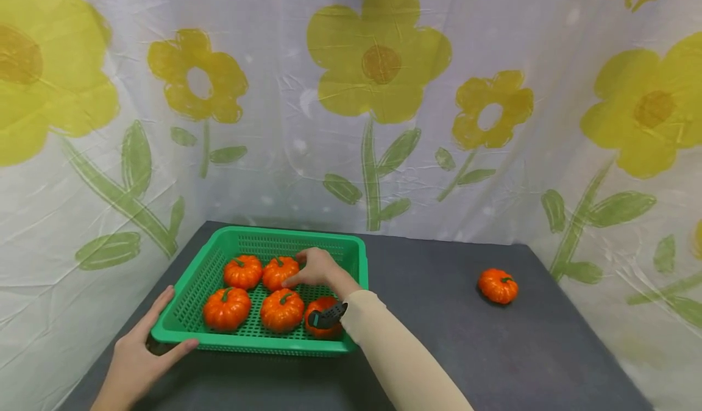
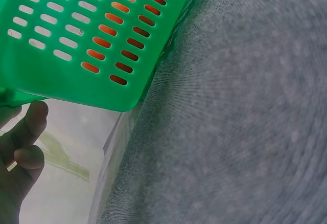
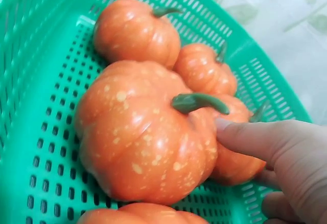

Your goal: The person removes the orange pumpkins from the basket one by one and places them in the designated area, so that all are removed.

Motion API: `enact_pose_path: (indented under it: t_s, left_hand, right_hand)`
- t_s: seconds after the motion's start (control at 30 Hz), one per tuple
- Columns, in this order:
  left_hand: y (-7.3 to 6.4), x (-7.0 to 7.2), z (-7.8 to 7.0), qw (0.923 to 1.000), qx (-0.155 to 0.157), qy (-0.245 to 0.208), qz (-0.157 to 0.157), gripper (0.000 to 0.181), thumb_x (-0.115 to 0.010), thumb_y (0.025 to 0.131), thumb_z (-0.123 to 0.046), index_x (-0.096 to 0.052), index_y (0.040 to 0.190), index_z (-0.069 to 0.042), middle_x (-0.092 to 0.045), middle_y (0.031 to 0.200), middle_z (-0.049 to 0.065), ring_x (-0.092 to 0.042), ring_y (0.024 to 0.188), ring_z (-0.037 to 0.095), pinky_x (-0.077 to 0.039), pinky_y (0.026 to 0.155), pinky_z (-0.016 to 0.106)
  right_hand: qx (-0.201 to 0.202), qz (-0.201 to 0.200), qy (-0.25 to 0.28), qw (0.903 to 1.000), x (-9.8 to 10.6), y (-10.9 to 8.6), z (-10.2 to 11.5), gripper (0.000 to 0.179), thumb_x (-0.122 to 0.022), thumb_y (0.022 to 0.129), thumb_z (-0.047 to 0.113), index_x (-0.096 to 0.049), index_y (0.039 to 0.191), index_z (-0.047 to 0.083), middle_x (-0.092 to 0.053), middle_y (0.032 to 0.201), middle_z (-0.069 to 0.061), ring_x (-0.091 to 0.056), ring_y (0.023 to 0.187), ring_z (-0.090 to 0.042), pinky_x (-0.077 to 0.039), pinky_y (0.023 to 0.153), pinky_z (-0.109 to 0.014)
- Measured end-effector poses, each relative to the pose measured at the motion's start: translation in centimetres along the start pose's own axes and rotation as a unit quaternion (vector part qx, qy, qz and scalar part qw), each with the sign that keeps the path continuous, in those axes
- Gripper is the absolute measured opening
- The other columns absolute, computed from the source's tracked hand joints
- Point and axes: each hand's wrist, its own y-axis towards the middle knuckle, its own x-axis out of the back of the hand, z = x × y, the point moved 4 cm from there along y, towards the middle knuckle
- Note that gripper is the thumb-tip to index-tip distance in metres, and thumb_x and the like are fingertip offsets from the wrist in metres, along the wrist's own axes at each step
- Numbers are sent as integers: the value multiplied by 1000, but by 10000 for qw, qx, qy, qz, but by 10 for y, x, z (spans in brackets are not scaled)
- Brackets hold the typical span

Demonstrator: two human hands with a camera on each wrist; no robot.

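A green plastic basket point(image 1: 296, 342) with slotted walls holds several small orange pumpkins with green stems. My left hand point(image 1: 134, 353) grips its near left corner, thumb over the front rim; in the left wrist view, curled fingers point(image 2: 31, 124) show below the rim. Inside the basket, my right hand point(image 1: 318, 269) holds the pumpkin in the back row point(image 1: 278, 275), thumb at its near side. The right wrist view has the thumb point(image 3: 245, 134) against that pumpkin point(image 3: 232, 160), behind a larger-looking one point(image 3: 145, 137). The other fingers are partly hidden.
One more pumpkin point(image 1: 498, 286) lies outside the basket, on the right of the dark grey table point(image 1: 439, 332). A white curtain point(image 1: 274, 142) printed with yellow flowers hangs behind and at both sides. My right wrist partly covers the pumpkin at the basket's near right point(image 1: 318, 307).
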Motion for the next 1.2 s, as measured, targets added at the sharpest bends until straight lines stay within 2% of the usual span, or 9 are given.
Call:
enact_pose_path:
  t_s: [0.07,0.13,0.3,0.37,0.43,0.57,0.63,1.1,1.2]
  left_hand:
    - [0,0,0,10000,2,12,1,102,-88,90,-33,-24,169,-42,-17,158,-45,-33,153,44,-41,100,82]
    - [0,-1,-1,10000,-10,25,-30,102,-88,89,-33,-25,169,-42,-18,158,-44,-34,153,42,-41,100,81]
    - [-1,-2,-1,9999,-41,36,-103,102,-88,89,-33,-26,168,-43,-20,159,-43,-32,155,21,-39,104,80]
    - [0,-2,-1,9999,-56,18,-103,101,-88,89,-32,-26,168,-44,-20,160,-42,-31,155,17,-38,105,79]
    - [1,-1,-1,9999,-63,15,-106,102,-89,89,-32,-26,168,-44,-20,160,-42,-32,155,21,-39,105,80]
    - [2,-1,-1,9999,-92,26,-78,103,-89,88,-33,-25,168,-43,-19,158,-43,-34,153,40,-42,100,81]
    - [1,0,-1,9999,-91,39,-60,103,-89,88,-33,-25,168,-43,-19,158,-44,-34,152,44,-42,98,81]
    - [1,-1,1,9997,-194,70,-157,102,-89,88,-33,-27,168,-42,-20,161,-41,-29,155,14,-42,98,81]
    - [0,-1,1,9997,-159,84,-153,103,-89,88,-33,-26,168,-42,-19,158,-43,-32,155,21,-43,97,81]
  right_hand:
    - [-32,-26,-57,10000,-2,1,-1,74,-88,89,40,-60,151,11,-62,150,-6,-60,135,-28,-57,106,-41]
    - [-40,-40,-123,9999,-3,3,-1,72,-88,89,38,-60,151,11,-62,149,-6,-61,133,-27,-58,105,-40]
    - [-19,-100,-271,9996,-5,6,-2,67,-89,89,34,-64,147,11,-65,146,-6,-63,129,-26,-59,102,-38]
    - [-13,-122,-299,9995,-4,7,-2,67,-89,88,33,-65,146,11,-65,145,-6,-63,129,-26,-59,102,-38]
    - [-21,-115,-276,9995,-4,8,-2,67,-90,88,32,-65,146,10,-65,145,-7,-63,129,-27,-59,102,-38]
    - [-121,27,-182,9998,-7,9,-4,70,-89,88,34,-63,148,8,-66,144,-8,-64,128,-27,-59,101,-39]
    - [-167,90,-179,9997,-8,9,-5,72,-89,89,36,-62,149,7,-66,143,-9,-64,127,-28,-60,100,-40]
    - [-110,-86,-244,9996,-6,8,-5,70,-90,87,39,-65,147,12,-67,141,-7,-62,129,-28,-58,102,-39]
    - [-63,-97,-245,9996,-6,8,-4,70,-91,86,39,-66,147,13,-68,139,-6,-63,127,-27,-59,102,-39]
